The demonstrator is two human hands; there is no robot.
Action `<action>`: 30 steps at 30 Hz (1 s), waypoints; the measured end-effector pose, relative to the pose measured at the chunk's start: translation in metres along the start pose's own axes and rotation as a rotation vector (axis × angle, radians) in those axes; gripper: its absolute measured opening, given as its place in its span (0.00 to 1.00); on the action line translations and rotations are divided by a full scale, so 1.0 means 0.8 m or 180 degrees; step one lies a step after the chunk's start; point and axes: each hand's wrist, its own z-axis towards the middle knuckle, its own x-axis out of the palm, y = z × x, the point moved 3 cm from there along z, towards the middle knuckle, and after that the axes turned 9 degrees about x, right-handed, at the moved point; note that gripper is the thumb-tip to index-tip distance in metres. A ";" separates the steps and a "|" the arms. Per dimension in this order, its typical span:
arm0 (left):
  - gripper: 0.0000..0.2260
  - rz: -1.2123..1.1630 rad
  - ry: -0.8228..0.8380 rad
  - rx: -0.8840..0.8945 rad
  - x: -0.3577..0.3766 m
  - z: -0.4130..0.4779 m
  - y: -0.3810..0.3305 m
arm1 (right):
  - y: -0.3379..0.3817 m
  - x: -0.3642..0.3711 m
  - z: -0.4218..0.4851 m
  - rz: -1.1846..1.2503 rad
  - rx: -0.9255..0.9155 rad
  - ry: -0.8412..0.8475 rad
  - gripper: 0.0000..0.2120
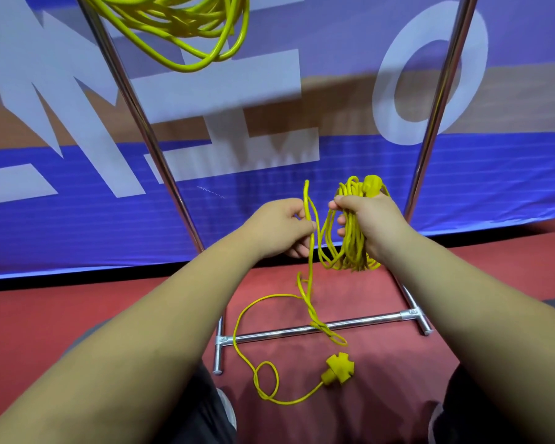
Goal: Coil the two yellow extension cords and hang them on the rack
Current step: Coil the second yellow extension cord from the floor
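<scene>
Red floor point(77, 315); blue lettered banner point(77, 225) behind chrome rack point(151, 149). Right hand point(372, 219) grips yellow cord bundle point(353, 248); left hand point(279, 225) pinches its trailing strand point(310, 251).

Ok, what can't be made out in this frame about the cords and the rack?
Head view:
- Hung cord: cut by the top edge; its support is unseen.
- Rack: top out of frame.
- Bundle: right hand covers its middle; loop count unclear.
- Loose cord: left hand hides part of it.
</scene>
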 end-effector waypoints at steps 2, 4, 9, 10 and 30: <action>0.06 -0.0058 -0.0132 -0.0020 -0.004 0.002 0.000 | -0.001 0.000 -0.001 -0.0011 0.0150 0.0120 0.09; 0.08 -0.0093 -0.0203 -0.0013 -0.007 0.004 0.001 | -0.004 0.002 0.001 0.0075 0.0340 0.0244 0.12; 0.13 0.0037 -0.0454 0.0012 -0.008 0.004 0.006 | -0.015 0.005 0.008 0.0469 0.0802 0.0342 0.07; 0.12 0.0117 -0.0468 0.0026 -0.007 0.003 0.006 | -0.018 0.006 0.008 0.0501 0.0836 0.0375 0.06; 0.15 0.0060 0.0971 0.0172 0.020 -0.013 0.013 | -0.014 0.019 0.003 0.0678 0.0805 0.0443 0.08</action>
